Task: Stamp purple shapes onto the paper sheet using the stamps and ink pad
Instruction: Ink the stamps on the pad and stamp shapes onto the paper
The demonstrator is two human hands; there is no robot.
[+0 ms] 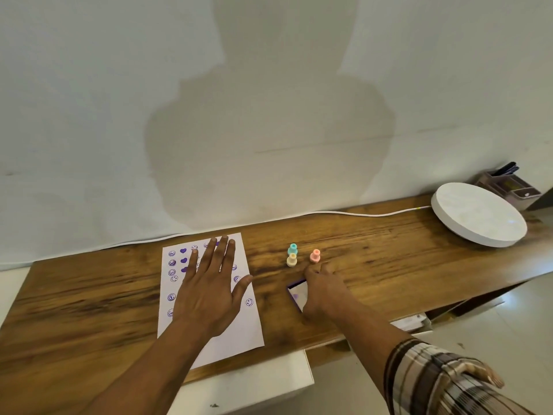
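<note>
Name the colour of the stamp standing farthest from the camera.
Teal stamp, clearest in the head view, behind the yellow stamp.

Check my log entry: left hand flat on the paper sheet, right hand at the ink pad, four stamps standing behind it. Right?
Not quite: the head view shows three stamps, not four. The left hand lies flat on the paper sheet, and the right hand is at the ink pad.

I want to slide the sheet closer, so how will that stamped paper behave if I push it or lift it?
The paper sheet looks thin and lies flat, so it would probably flop if lifted by one edge. It likely slides easily on the smooth wooden desk, which may be why the left hand rests spread on it. Its near corner overhangs the desk edge, so it could bend there.
</note>
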